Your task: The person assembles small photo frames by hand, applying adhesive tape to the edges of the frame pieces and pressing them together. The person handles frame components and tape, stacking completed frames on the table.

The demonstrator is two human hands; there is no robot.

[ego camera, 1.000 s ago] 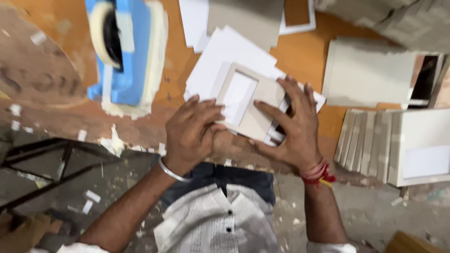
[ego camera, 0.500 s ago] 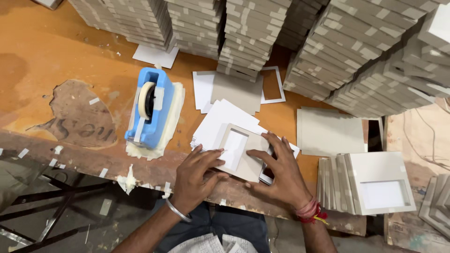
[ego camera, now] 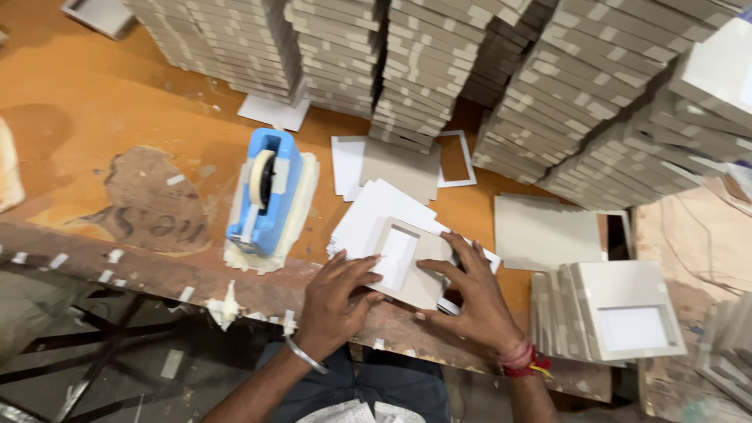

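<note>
Grey card frame partly hidden under both hands, white sheets beneath it largely covered, tall frame stacks cut off at top edge, forearms cropped below.

1. I see both hands pressed on the cardboard frame at the table's near edge, left hand and right hand side by side, almost touching.
2. To the left, the blue tape dispenser blocks a sideways sweep; beyond it the bare orange table lies open.
3. Straight ahead, loose white sheets lie flat, easy to pass over.
4. Further back, tall stacks of frames wall off the whole far side.
5. On the right, a leaning row of frames crowds the wrist; a flat grey board sits between it and the stacks.
</note>
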